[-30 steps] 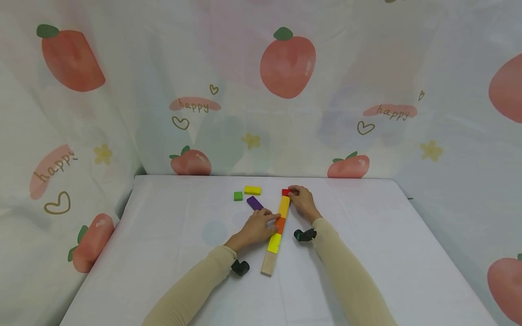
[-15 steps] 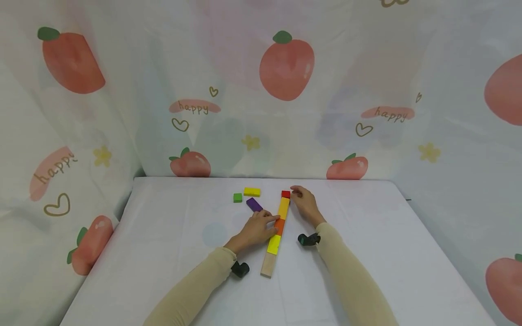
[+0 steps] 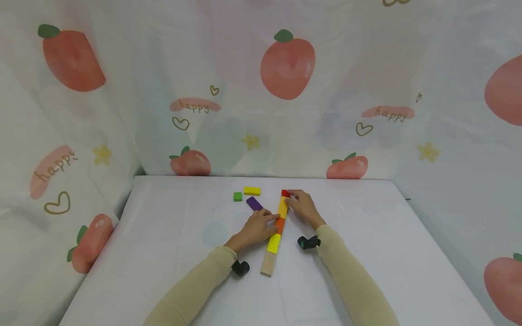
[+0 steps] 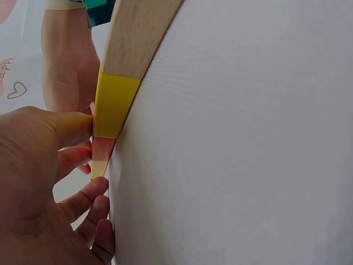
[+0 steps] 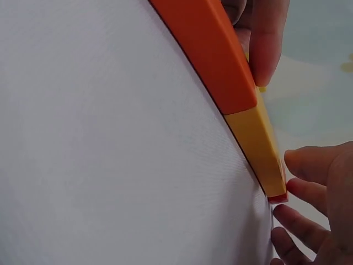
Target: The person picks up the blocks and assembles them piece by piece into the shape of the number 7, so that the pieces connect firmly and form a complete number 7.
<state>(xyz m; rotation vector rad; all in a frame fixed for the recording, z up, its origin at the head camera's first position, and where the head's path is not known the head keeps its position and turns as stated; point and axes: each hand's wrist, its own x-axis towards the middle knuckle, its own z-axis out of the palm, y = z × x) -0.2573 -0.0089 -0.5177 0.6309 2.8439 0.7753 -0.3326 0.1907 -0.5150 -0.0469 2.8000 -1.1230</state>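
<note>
A row of wooden blocks runs away from me: a natural wood block, a yellow block, an orange block, an amber block and a small red block at the far end. Beside the row on the left, my left hand rests its thumb and index finger along the orange block, the thumb close to the yellow one in the left wrist view. On the other side, my right hand has its index finger at the red block and its thumb by the amber block's side. Neither hand encloses a block.
A purple block lies just beyond my left fingers. Farther back are a green cube and a yellow block lying loose. The white tabletop ends at a printed curtain behind and at the sides.
My right hand drew back from the red block to the right, then came back against the row's far end, its thumb lower by the amber block. My left hand stays put.
</note>
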